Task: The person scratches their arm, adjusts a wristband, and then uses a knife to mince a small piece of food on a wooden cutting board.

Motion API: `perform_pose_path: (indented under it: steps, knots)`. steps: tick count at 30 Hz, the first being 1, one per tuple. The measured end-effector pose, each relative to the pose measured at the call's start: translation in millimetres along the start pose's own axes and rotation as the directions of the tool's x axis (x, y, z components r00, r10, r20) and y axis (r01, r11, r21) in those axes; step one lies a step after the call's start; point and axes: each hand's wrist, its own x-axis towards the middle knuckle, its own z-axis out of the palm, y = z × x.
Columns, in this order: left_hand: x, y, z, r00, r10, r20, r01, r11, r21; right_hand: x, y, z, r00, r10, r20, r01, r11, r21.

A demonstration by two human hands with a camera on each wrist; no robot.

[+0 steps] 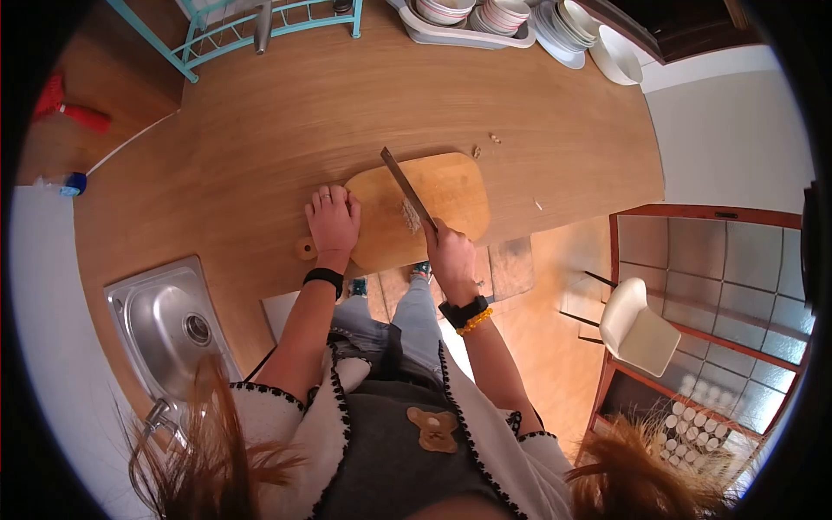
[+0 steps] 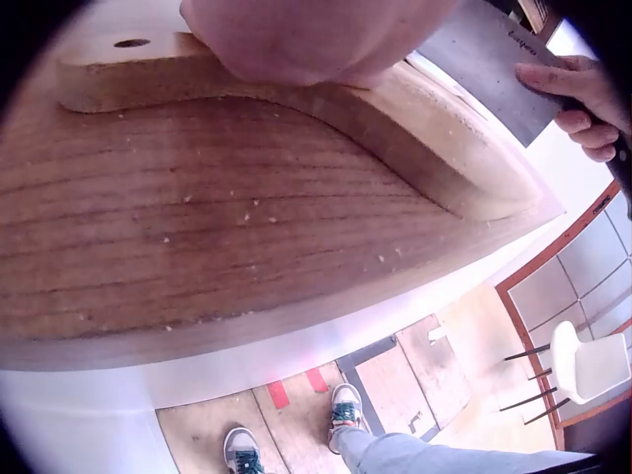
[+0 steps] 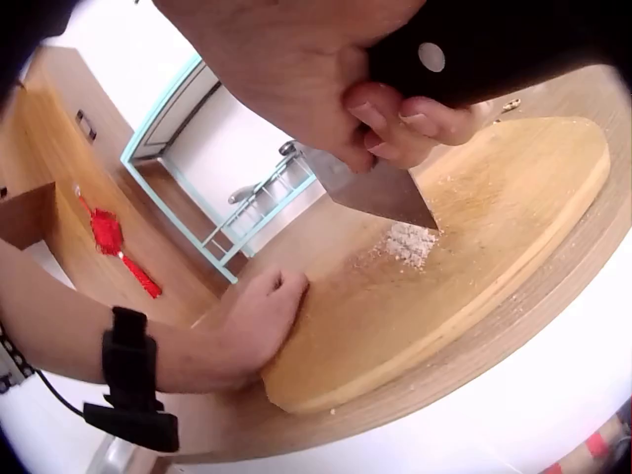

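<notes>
A wooden cutting board lies near the counter's front edge, with a small heap of finely chopped pale bits on it. My right hand grips the black handle of a cleaver, its wide metal blade standing over the board beside the heap. In the right wrist view, the blade's lower corner overlaps the heap. My left hand rests on the board's left end, fingers pointing away from me. Next to it, the board's handle with its round hole sticks out.
A steel sink is set at the left. Stacked bowls in a tray, plates and a turquoise rack stand at the back. Small crumbs lie beyond the board. A white chair stands at the right.
</notes>
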Motion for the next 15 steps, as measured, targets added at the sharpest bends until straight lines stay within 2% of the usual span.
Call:
perform_pose_path:
  steps: [2, 5, 9, 12, 15]
  knots:
    - [0, 0, -1, 1.000, -0.010, 0.021, 0.010, 1.000, -0.001, 4, 6, 7, 0.996, -0.069, -0.054, 0.066, 0.996, -0.054]
    - [0, 0, -1, 1.000, -0.009, 0.028, 0.009, 1.000, 0.003, 6, 14, 17, 0.995, -0.097, -0.024, 0.092, 0.986, -0.138]
    - [1, -1, 1, 1.000, 0.001, 0.020, -0.002, 1.000, 0.015, 8, 9, 14, 0.994, -0.106, -0.040, 0.100, 0.986, -0.132]
    - [0, 0, 2, 1.000, 0.002, 0.007, -0.002, 1.000, 0.010, 11, 6, 13, 0.998, -0.055, -0.039, 0.052, 0.994, -0.092]
    - [2, 1, -1, 1.000, -0.002, 0.020, 0.002, 1.000, -0.001, 14, 6, 18, 0.998, -0.053, 0.029, 0.057, 0.986, -0.155]
